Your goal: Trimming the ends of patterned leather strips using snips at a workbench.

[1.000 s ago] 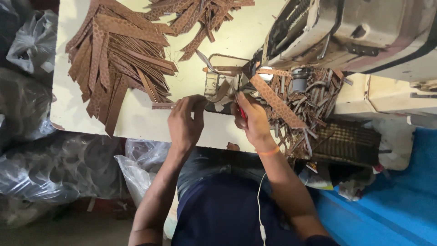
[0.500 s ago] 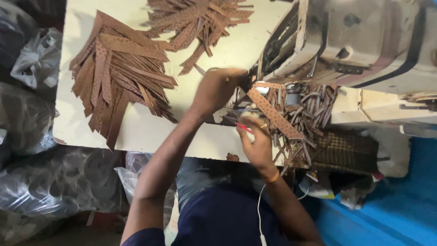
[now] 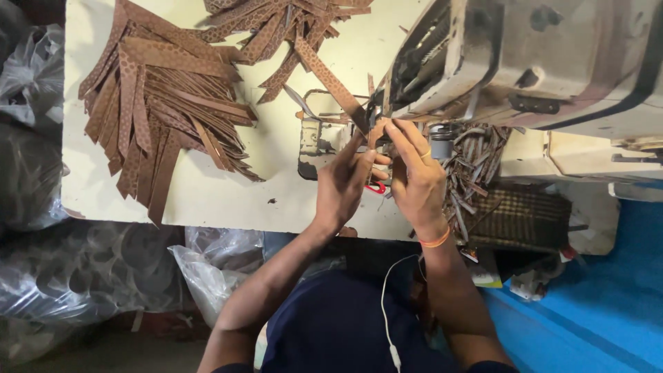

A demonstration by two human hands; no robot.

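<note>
A brown patterned leather strip [image 3: 324, 72] runs from the upper middle of the table down to the needle area of a cream sewing machine [image 3: 525, 62]. My left hand [image 3: 345, 183] and my right hand [image 3: 414, 173] meet at its lower end, both pinching the strip just below the machine head. A red-handled tool [image 3: 376, 187] peeks out between my palms. A metal plate [image 3: 314, 141] lies under the strip by my left fingers.
A large pile of brown strips [image 3: 159, 103] covers the left of the pale table [image 3: 207, 200]; another heap [image 3: 276, 21] sits at the top. Cut strips [image 3: 476, 166] hang at the right over a woven basket [image 3: 525, 214]. Plastic bags [image 3: 62, 276] crowd the left floor.
My left hand reached up to the heap, then came back with a strip. Both hands now hold it at the machine. The camera has moved closer.
</note>
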